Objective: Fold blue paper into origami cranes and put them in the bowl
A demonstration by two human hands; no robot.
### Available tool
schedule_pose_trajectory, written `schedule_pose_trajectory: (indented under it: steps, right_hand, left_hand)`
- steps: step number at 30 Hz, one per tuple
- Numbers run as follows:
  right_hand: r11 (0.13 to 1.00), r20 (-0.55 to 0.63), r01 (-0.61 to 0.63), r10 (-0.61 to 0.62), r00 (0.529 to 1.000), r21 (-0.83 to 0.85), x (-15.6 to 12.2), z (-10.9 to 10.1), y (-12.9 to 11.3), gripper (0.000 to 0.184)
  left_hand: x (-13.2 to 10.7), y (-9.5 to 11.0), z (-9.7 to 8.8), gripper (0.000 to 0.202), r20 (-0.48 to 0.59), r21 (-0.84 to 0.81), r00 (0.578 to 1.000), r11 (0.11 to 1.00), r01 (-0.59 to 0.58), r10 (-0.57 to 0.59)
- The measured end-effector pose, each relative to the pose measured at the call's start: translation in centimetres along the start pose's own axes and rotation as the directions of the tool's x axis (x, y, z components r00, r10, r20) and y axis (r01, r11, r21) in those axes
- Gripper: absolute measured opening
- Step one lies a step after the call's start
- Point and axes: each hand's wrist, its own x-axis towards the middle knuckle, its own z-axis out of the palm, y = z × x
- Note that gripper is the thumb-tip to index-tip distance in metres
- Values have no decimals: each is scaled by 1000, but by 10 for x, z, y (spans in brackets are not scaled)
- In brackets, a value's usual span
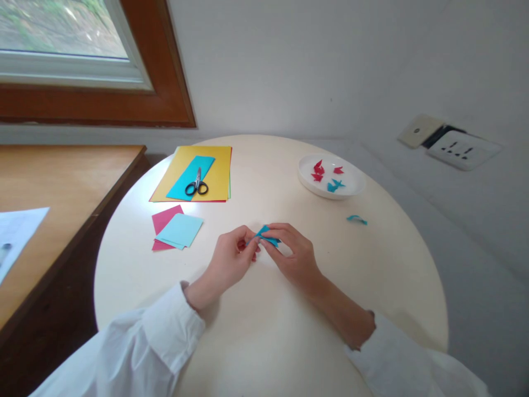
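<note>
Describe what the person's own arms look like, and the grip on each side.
The left sleeve is white, loose and creased, with a broad cuff near the wrist. The right sleeve is also white and ends higher, leaving much of the forearm bare. The left grip and right grip are ungloved.

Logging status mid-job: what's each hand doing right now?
Left hand: closed, pinching the small folded blue paper piece.
Right hand: closed, pinching the same piece.

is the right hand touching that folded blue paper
Touching. The head view shows the right hand pinching the folded blue paper, with no gap between them.
</note>
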Motion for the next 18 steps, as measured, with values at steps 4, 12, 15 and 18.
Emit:
schedule_pose_trajectory:
  steps: [4,12,15,18]
  right_hand:
    - [997,-43,-1,-2,999,-83,1,-2,-1,8]
    - [1000,41,-14,14,999,1,1,-1,5,9]
    - [992,57,-104,100,993,74,1,-2,3,10]
    - [965,79,-224,215,973,135,2,-2,0,12]
  left_hand:
    - [0,2,-1,24,-29,1,999,999,42,-42]
    - [2,-1,-2,25,-53,107,997,993,-48,54]
    - [2,-3,-3,17,-48,149,995,985,-83,91]
    - [3,-4,-5,19,-69,140,985,979,-150,161]
